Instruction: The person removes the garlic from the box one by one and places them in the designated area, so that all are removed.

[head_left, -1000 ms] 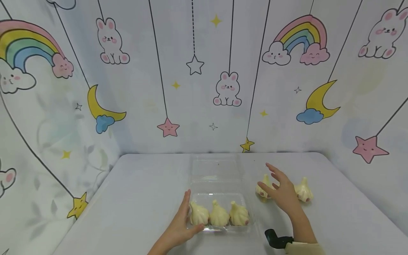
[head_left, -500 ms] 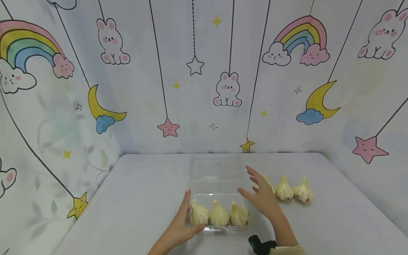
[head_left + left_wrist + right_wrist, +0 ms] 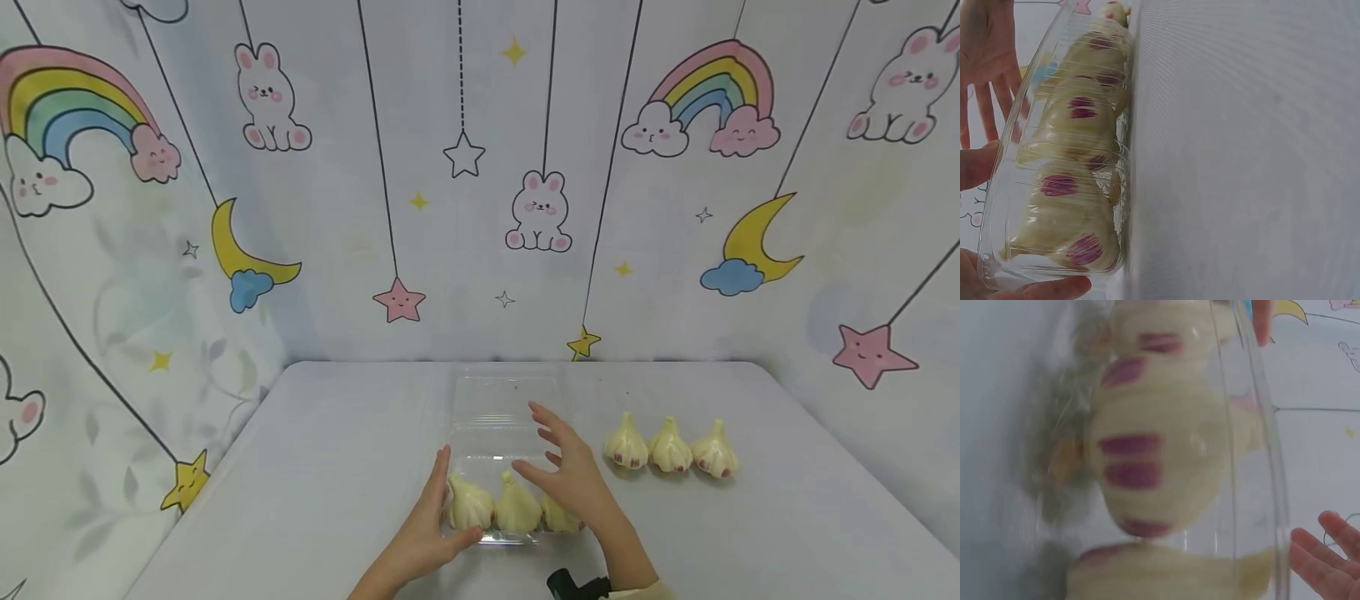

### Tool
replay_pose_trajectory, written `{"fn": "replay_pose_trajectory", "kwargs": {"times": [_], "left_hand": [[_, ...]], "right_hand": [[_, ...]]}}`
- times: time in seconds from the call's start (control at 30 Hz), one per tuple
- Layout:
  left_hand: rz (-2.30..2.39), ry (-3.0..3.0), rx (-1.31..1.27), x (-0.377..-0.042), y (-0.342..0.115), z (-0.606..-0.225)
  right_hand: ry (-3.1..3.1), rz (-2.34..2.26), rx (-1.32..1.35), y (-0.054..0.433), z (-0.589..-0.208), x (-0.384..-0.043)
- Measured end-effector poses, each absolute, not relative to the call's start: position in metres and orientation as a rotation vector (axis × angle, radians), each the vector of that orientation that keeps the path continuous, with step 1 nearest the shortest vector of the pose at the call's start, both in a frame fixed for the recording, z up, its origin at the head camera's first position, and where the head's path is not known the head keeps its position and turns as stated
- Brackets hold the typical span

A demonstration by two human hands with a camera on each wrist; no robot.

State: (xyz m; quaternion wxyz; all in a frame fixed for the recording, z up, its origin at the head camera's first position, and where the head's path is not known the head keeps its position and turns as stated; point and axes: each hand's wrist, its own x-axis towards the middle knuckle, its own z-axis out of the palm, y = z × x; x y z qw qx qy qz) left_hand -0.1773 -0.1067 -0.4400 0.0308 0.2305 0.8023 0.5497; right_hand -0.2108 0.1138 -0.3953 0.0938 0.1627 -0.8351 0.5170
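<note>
Three pale garlic bulbs (image 3: pixel 517 507) with purple marks sit side by side in a clear plastic box (image 3: pixel 513 539), whose hinged lid (image 3: pixel 506 400) lies back on the table. My left hand (image 3: pixel 420 533) rests against the box's left end, its fingers straight along that side and its thumb along the front. Above the right part of the box hovers my right hand (image 3: pixel 566 475), fingers spread and holding nothing; it partly hides the right bulb (image 3: pixel 558 517). The left wrist view shows the bulbs (image 3: pixel 1066 212) through the box wall. The right wrist view is blurred.
Another three garlic bulbs (image 3: pixel 670 447) stand in a row on the white table (image 3: pixel 360 433), right of the box. A patterned cloth (image 3: pixel 480 225) with rabbits, stars and rainbows hangs behind and at both sides. A black device (image 3: pixel 577 586) is by my right wrist.
My right hand has moved left, from over the loose bulbs to above the box, uncovering the loose row and covering part of the right bulb. My left hand has stayed at the box.
</note>
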Motion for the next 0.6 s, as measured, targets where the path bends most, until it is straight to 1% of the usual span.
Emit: {"fn": "replay_pose_trajectory", "kwargs": {"times": [0.27,0.6], "left_hand": [[1.696,2.484,0.697,-0.177,-0.107,-0.44],[1.697,2.484,0.684,-0.178,-0.107,-0.441]], "right_hand": [[-2.497,1.554,0.609,0.092,-0.392,-0.21],[-2.551,1.527,0.747,0.076,-0.399,-0.215]]}}
